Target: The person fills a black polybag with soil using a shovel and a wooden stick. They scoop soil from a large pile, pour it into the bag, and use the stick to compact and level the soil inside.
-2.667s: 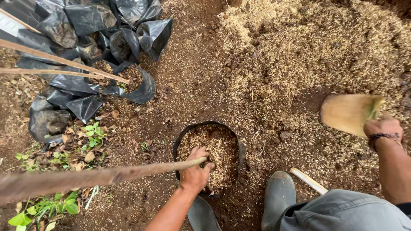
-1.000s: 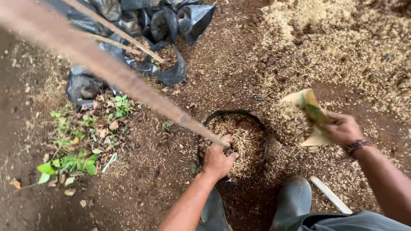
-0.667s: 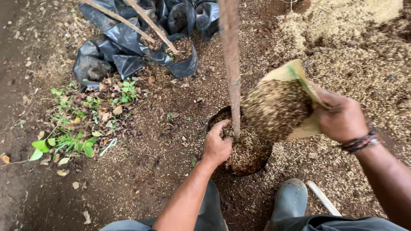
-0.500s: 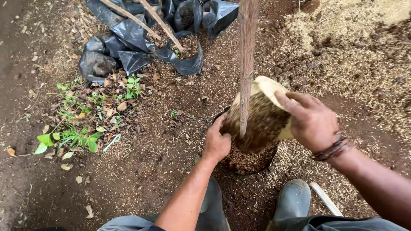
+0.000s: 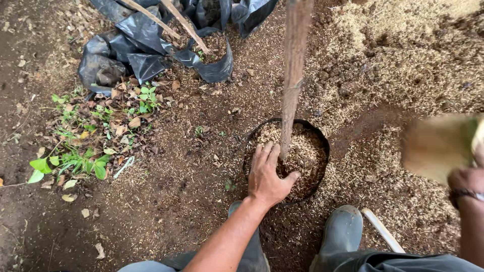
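The left hand (image 5: 267, 176) lies flat on the filling inside a black planting bag (image 5: 322, 143) that stands on the ground. Its fingers are spread, and the thumb and first finger rest on either side of a thin brown stem (image 5: 294, 80), near its foot. The stem rises upright from the middle of the bag and leaves the picture at the top. The filling is a pale, strawy mix of husks and soil (image 5: 302, 156), and it comes close to the rim.

The right hand (image 5: 466, 181) is at the right edge and is partly cut off. It grips a tan scoop (image 5: 436, 148), which is blurred; I cannot tell whether there is anything in it. The scoop is well apart from the bag, over the ground beside the large heap of husks (image 5: 403, 40).

I judge that the step in hand is packing the mix around the stem while the left hand keeps the stem straight. The next move would call for firm, even pressure all around the foot of the stem, without pushing it to one side, and for any more mix to fall inside the rim.

Two grey rubber boots (image 5: 343, 231) stand just below the bag. A white stick (image 5: 382, 230) lies beside the right boot. Crumpled black plastic bags (image 5: 146, 50) lie at the upper left, near some green weeds (image 5: 75, 161).
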